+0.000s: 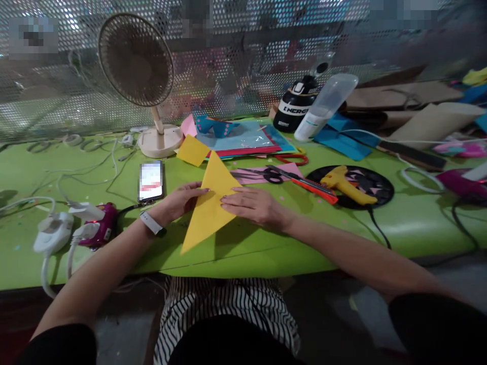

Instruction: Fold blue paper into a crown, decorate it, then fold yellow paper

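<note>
A large yellow paper [215, 203], folded into a triangle with one tip pointing away from me, is held slightly above the green table. My left hand [184, 200] pinches its left edge, thumb on top and the other fingers underneath. On the right side, my right hand [258, 207] grips the sheet with its fingers laid over the surface; its thumb is hidden. Just beyond the paper lie a small yellow square [193, 150], black scissors [272, 175] on pink paper, and an orange utility knife [315, 188].
A fan [158, 139] stands at the back left, with a phone [150, 180] in front of it. Plugs and cables surround a purple power strip [101, 223]. To the right, a yellow glue gun [348, 185] rests on a black round tray [386, 190]. Behind stands a black bottle [291, 109].
</note>
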A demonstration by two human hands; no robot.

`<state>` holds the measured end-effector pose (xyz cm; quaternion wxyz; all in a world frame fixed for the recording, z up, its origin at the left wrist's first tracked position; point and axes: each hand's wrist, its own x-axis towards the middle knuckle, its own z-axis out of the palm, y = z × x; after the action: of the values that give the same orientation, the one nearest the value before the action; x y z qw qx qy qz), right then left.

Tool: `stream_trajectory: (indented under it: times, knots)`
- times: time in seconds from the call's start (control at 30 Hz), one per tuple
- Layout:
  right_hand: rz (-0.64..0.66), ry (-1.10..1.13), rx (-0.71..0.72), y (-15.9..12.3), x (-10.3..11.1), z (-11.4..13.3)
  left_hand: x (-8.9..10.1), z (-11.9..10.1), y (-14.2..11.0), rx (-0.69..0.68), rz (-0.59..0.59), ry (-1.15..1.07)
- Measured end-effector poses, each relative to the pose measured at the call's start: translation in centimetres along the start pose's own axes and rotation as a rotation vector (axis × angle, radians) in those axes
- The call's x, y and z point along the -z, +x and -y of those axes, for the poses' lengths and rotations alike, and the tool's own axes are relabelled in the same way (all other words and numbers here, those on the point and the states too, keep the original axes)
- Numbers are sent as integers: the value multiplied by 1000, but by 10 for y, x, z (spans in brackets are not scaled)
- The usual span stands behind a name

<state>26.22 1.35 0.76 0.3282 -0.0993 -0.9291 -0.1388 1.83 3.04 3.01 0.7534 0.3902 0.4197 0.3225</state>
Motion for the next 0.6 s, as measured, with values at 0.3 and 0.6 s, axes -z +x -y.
stream_trajectory:
  times: [0.3, 0.6]
  knots:
    - [174, -112, -4, 3, 0, 6, 1, 10, 13, -105, 17, -142]
    - [149, 134, 10, -5, -18, 5, 3, 20, 14, -159, 9, -305]
